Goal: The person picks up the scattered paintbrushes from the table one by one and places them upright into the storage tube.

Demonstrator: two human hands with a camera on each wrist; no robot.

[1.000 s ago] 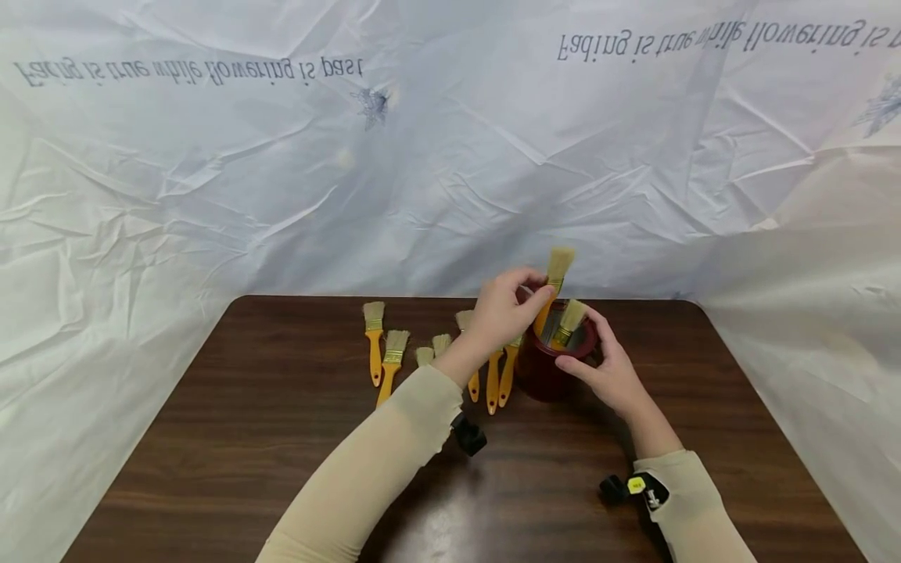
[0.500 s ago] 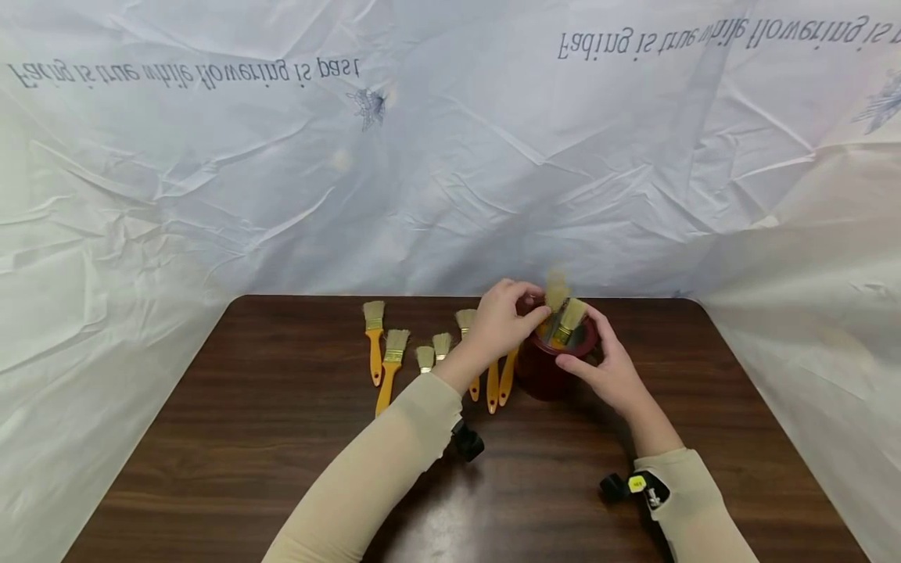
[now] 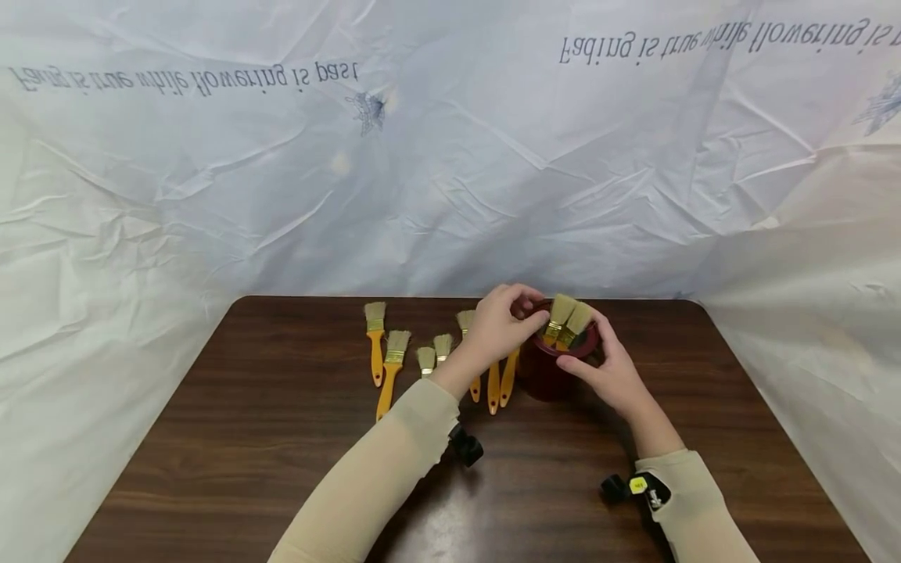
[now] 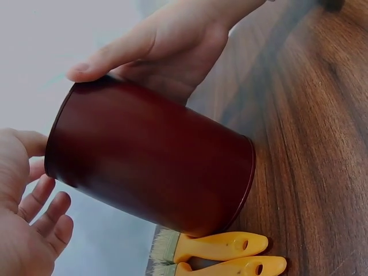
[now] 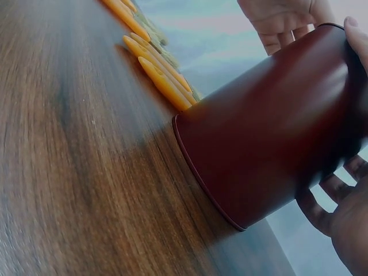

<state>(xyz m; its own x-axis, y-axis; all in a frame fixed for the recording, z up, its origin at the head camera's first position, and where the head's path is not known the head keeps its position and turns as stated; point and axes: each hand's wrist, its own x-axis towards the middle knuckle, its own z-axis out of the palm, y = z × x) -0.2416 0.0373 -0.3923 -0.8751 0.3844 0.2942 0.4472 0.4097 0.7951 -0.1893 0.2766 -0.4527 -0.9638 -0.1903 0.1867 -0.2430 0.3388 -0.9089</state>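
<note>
A dark red cylindrical cup (image 3: pixel 552 379) stands upright on the table, with two flat paintbrushes (image 3: pixel 561 310) in it, bristles up. My right hand (image 3: pixel 614 374) grips the cup near its rim, thumb on the near side and fingers round the back; the right wrist view shows that hand (image 5: pixel 351 224) curled about the wall. At the rim's left side is my left hand (image 3: pixel 501 322), its fingertips right beside the bristles. In the left wrist view this left hand (image 4: pixel 31 213) has loosely bent fingers with no brush between them.
Several more paintbrushes with yellow handles lie left of the cup, among them a far-left brush (image 3: pixel 376 344) and one close by the cup (image 3: pixel 508 379). Some are partly under my left forearm. A white printed sheet (image 3: pixel 450 156) hangs behind the wooden table (image 3: pixel 246 438).
The brush that my left hand pinched has gone down into the cup beside the other one. My left hand has lowered slightly and let go; the right hand stays on the cup.
</note>
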